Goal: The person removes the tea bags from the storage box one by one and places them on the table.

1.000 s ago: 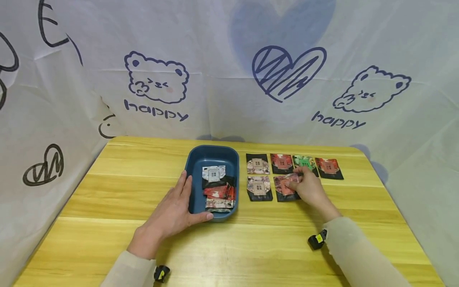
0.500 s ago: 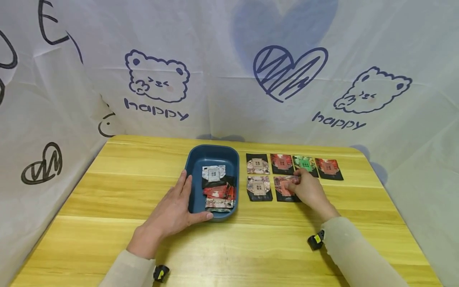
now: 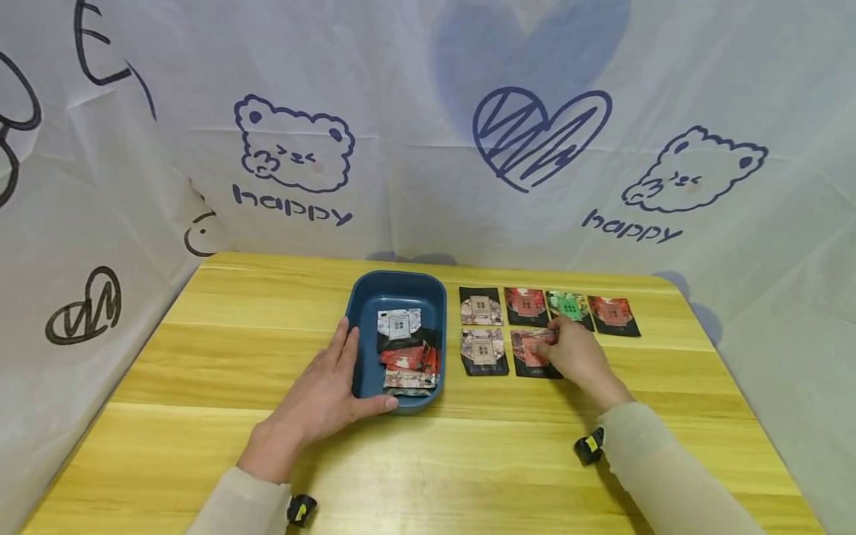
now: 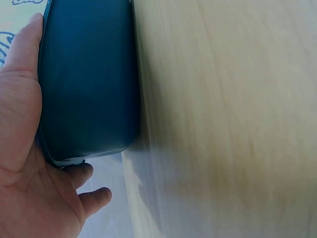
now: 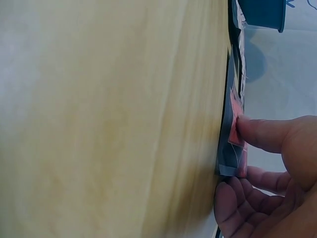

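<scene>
The red packet [image 3: 527, 360] is pinched beneath the right hand [image 3: 579, 355]; likely light, limp and slick, it is best held by its edges. The tray [image 3: 396, 287] is touched by the spread left hand [image 3: 319, 391].

Counted: blue bin [image 3: 396, 291], 1 | right of bin: sachets [image 3: 484, 352], 6; right hand [image 3: 579, 352], 1 | inside bin: overlapping sachets [image 3: 399, 325], 4 or more | left of bin: left hand [image 3: 319, 388], 1 | beyond bin: drawn bears [image 3: 294, 145], 2
</scene>
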The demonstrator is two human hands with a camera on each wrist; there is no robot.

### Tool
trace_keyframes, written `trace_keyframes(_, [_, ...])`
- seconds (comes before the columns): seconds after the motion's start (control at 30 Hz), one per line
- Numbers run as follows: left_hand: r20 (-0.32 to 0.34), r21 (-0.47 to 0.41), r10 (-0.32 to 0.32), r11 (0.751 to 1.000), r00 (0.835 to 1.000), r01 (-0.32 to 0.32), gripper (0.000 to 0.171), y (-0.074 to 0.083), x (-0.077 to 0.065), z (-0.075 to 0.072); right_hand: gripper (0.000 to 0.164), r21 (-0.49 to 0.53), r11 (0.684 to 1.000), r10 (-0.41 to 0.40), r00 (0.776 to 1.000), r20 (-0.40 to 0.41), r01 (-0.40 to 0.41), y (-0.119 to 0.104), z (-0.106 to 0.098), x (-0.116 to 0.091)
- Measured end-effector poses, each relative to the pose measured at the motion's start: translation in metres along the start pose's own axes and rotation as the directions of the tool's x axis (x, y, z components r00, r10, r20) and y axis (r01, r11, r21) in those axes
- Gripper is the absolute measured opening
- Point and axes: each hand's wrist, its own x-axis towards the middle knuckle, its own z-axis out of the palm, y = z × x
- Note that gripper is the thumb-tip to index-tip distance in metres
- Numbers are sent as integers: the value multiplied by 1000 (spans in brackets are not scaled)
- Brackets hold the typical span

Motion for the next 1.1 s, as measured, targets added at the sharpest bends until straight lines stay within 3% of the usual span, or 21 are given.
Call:
trace_keyframes(0.67, [7,-9,-14,1000,1000,14,135,0,-1,0,36,-44,998,-35,999,-27,33,0,0,-1])
trace_keyframes(0.9, [-2,-9,-3,1000,1000,3,134,0,-1,0,48,-116,993,-28,997,-73,19,-5,-1,-2])
trace_keyframes(1.1, [-2,-13,-1,1000,1000,1,134,-2,-1,1,43,-123,990,-82,992,-97,70,-11,-4,-4])
